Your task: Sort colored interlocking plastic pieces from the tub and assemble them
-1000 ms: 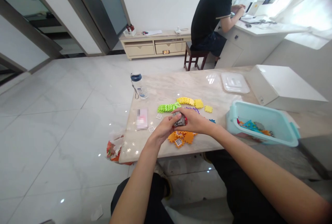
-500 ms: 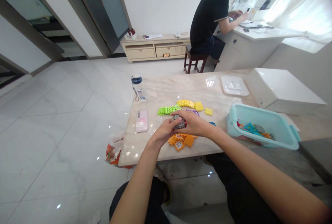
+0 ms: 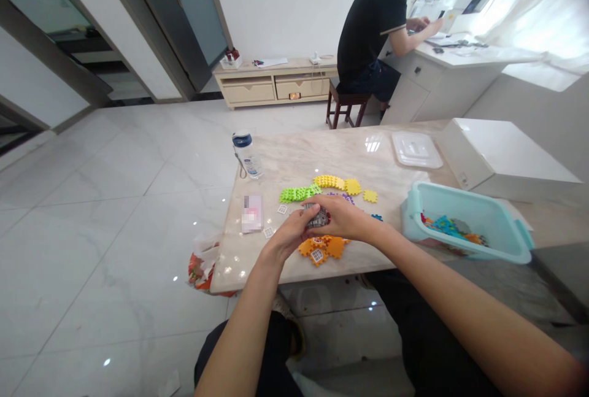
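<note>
Between them, my left hand [image 3: 294, 230] and my right hand [image 3: 343, 216] hold a small stack of grey pieces [image 3: 316, 218] over the marble table [image 3: 294, 151]. Fingers of both hands wrap round its sides. Just behind the hands lie a row of green pieces [image 3: 297, 194], a row of yellow pieces [image 3: 329, 182] and some purple ones, partly hidden. Orange pieces [image 3: 335, 248] are heaped in front of the hands, with a white square piece [image 3: 317, 256] on top. Two more white squares [image 3: 282, 208] lie to the left.
A water bottle [image 3: 248, 156] and a pink card [image 3: 252, 214] are at the left. On the right are a teal bin [image 3: 464, 225] holding coloured pieces, a clear lid [image 3: 416, 150] and a white box [image 3: 506, 151]. Beyond, a person [image 3: 372, 23] sits at a white desk.
The grey stack has tilted slightly between my fingers, and its top shows more. Both hands stay in nearly the same place.
</note>
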`<state>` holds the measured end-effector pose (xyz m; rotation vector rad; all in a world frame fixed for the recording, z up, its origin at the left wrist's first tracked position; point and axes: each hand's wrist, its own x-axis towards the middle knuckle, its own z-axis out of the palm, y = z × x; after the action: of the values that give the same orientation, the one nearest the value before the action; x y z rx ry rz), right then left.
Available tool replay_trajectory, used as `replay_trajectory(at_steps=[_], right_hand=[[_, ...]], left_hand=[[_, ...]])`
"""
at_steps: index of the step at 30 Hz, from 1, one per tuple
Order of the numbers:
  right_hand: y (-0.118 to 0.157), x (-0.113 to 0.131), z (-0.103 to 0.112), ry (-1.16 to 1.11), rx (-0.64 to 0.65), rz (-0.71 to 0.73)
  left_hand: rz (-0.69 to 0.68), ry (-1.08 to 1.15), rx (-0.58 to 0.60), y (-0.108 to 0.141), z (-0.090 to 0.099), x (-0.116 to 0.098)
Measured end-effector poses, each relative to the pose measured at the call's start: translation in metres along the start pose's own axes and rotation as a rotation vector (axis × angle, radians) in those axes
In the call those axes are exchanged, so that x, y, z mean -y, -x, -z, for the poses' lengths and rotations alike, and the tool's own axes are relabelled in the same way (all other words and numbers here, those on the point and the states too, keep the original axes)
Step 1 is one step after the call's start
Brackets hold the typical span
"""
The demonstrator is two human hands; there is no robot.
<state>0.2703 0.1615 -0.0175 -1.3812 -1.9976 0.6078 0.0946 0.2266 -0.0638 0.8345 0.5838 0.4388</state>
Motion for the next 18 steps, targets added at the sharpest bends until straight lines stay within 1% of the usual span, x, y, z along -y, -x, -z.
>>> replay_trajectory(at_steps=[5, 9, 13, 18], right_hand=[[0.0004, 0.0016, 0.0006, -0.015, 0.007, -0.003], [0.0002, 0.0028, 0.0002, -0.034, -0.002, -0.011], [-0.0005, 0.0043, 0.0006, -0.037, 0.014, -0.005], [-0.0014, 0.0081, 0.0025, -0.011, 0.032, 0.024]], left_hand=[[0.027, 0.041, -0.024, 0.0013, -0.0051, -0.0001], [0.044, 0.054, -0.027, 0.001, -0.0055, 0.0032], [0.024, 0.055, -0.012, 0.0005, -0.0029, 0.004], [-0.034, 0.078, 0.032, 0.0009, 0.0, -0.001]])
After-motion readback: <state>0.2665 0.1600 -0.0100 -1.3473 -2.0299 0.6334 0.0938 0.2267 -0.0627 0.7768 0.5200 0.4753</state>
